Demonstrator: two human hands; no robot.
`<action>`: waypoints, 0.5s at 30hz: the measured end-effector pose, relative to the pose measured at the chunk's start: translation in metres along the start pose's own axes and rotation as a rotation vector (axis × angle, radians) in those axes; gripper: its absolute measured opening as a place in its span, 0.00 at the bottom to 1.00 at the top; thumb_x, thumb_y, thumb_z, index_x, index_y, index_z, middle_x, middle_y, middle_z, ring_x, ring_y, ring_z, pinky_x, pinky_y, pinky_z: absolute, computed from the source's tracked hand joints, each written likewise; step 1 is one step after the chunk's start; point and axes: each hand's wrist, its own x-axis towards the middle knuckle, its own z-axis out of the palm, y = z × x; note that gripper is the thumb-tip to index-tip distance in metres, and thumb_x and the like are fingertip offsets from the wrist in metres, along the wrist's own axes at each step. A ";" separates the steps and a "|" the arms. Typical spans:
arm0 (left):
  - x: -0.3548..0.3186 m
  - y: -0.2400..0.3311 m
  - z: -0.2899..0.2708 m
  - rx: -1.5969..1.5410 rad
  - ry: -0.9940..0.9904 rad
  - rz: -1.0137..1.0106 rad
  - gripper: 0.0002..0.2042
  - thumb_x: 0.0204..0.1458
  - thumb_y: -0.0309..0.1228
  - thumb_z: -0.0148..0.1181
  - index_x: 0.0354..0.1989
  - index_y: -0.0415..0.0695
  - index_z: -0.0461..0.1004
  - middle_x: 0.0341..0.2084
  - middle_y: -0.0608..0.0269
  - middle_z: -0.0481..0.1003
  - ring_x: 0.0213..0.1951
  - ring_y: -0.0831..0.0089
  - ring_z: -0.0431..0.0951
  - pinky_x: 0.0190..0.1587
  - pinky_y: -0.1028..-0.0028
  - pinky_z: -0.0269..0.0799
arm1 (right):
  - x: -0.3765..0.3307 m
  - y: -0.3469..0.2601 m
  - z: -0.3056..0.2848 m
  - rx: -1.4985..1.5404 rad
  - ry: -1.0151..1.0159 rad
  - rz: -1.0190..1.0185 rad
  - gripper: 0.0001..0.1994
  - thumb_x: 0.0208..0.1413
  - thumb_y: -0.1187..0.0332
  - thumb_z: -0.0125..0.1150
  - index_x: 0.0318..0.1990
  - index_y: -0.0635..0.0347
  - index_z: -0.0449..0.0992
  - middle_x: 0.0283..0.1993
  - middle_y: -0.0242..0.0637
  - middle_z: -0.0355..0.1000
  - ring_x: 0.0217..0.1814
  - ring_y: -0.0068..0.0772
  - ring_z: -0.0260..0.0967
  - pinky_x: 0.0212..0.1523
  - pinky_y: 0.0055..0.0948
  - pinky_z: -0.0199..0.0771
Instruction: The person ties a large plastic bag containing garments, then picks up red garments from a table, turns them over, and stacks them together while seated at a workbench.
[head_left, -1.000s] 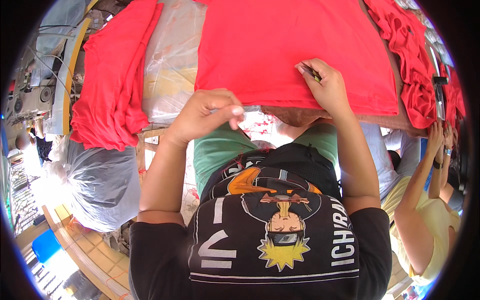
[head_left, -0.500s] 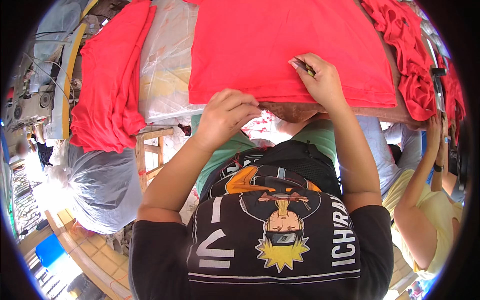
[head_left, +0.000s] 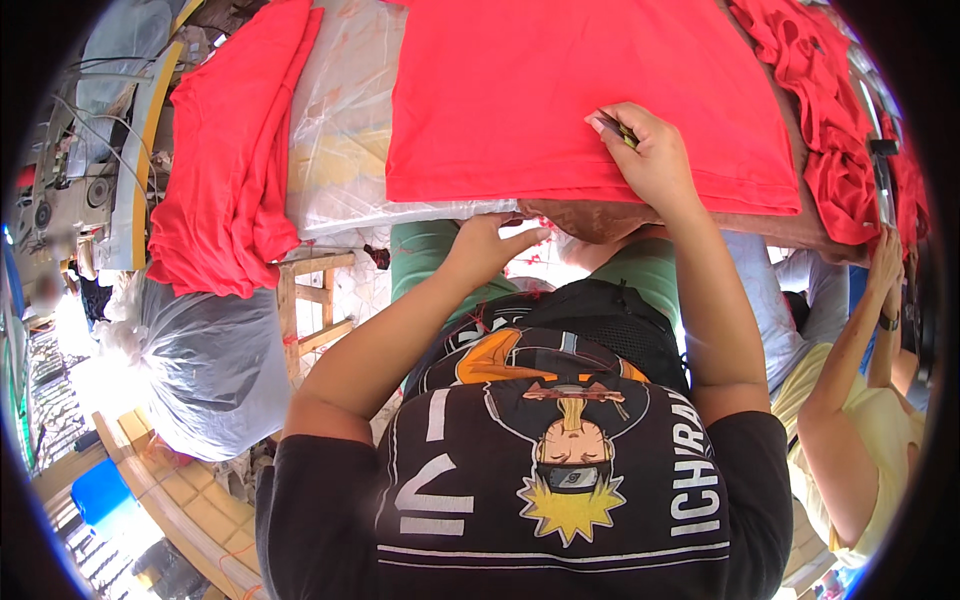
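Observation:
A red cloth garment (head_left: 520,110) lies spread on the table, its straight stitched hem towards me. My right hand (head_left: 655,155) rests over the garment near the hem, with a small pair of dark thread snips (head_left: 622,132) held between the thumb and fingers. Just below the hem, at the table's front edge, my left hand (head_left: 485,250) has its thumb stretched out apart from the fingers. The fingertips are partly hidden at the edge, and I see nothing held there.
Folded red garments (head_left: 225,150) hang over the table's left side beside clear plastic sheeting (head_left: 340,130). More crumpled red cloth (head_left: 835,130) lies at the right. A wooden stool (head_left: 310,290) and a filled plastic bag (head_left: 210,350) stand at left. A co-worker in yellow (head_left: 850,440) works at right.
My left hand has dropped from the hem to just below the table edge, and its thumb has spread out. My right hand stays over the garment with the thread snips.

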 end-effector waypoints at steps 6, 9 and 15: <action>0.022 -0.063 -0.014 0.981 0.024 -0.025 0.20 0.52 0.42 0.51 0.52 0.48 0.70 0.50 0.55 0.70 0.56 0.53 0.64 0.58 0.57 0.56 | -0.002 0.001 0.003 0.034 0.005 0.025 0.08 0.50 0.68 0.60 0.37 0.60 0.75 0.33 0.40 0.73 0.31 0.37 0.71 0.33 0.29 0.70; 0.000 -0.114 -0.057 0.694 0.098 -0.080 0.35 0.46 0.54 0.55 0.62 0.52 0.58 0.62 0.45 0.51 0.63 0.48 0.52 0.59 0.48 0.50 | 0.000 -0.001 0.002 0.037 -0.012 0.061 0.08 0.51 0.68 0.60 0.37 0.61 0.75 0.33 0.39 0.73 0.31 0.35 0.72 0.34 0.27 0.70; -0.065 -0.142 -0.022 0.652 -0.100 -0.314 0.57 0.34 0.65 0.59 0.65 0.38 0.42 0.63 0.32 0.36 0.65 0.38 0.38 0.61 0.48 0.46 | -0.002 -0.003 0.006 0.056 0.002 0.107 0.08 0.52 0.68 0.59 0.37 0.61 0.75 0.32 0.38 0.74 0.30 0.30 0.71 0.34 0.24 0.69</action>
